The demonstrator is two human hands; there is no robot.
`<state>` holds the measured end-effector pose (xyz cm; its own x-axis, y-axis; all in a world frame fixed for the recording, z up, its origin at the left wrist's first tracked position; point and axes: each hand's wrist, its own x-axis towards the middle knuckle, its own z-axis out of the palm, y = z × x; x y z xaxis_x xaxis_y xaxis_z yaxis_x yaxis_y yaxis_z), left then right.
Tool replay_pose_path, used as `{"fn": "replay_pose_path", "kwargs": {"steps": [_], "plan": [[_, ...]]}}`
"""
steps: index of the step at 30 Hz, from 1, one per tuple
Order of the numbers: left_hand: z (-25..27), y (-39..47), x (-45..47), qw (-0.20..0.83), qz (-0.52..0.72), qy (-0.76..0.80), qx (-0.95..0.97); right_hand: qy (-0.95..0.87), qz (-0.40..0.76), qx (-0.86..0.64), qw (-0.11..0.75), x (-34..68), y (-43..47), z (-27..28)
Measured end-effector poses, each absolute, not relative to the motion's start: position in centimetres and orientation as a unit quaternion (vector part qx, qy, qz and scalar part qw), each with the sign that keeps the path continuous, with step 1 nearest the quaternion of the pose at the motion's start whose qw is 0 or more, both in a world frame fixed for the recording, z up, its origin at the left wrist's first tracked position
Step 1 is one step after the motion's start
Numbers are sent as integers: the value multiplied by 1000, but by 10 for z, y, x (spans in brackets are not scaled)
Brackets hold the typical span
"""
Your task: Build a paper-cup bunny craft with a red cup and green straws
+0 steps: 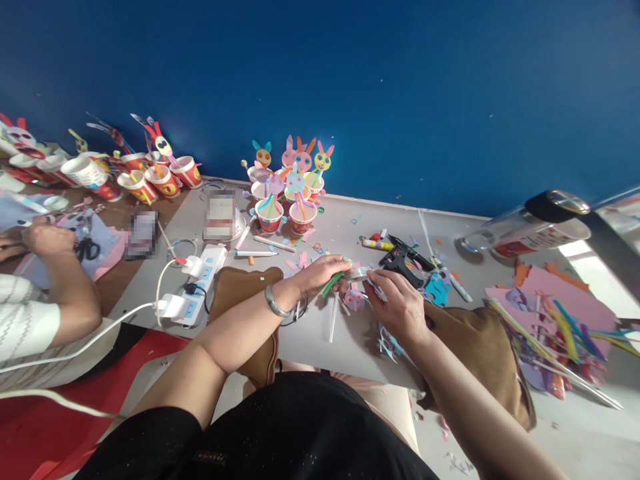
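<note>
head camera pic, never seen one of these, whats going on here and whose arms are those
This single picture comes from a camera worn on a person's head, looking down at their own two bare hands; there is no machine. The left hand holds a green straw, and the right hand pinches small pieces beside it, too small to name, above a grey table. On the table lie a black glue gun, a white power strip, markers, paper scraps and a cluster of paper cups with bunny faces. Pink paper and coloured strips sit at the right. The arm at far left belongs to another person, working with scissors.
</note>
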<state>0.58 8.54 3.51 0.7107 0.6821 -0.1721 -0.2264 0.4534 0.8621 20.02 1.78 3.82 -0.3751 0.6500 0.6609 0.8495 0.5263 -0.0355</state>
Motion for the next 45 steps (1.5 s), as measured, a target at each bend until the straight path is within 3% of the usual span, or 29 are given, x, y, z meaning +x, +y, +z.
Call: {"fn": "replay_pose_path", "kwargs": {"steps": [4,13,37,45], "plan": [[39,82,6,827,266,254,426,-795,-184,-479,322,196,18,36],[40,82,8,808,272,294,432,-793,-253,-499,242,201,18,38],[31,86,5,733,364,299,491,-722,-327,-553,257,206,28,42],[32,86,6,778,371,250,441,-711,-300,-575,271,210,32,46]]}}
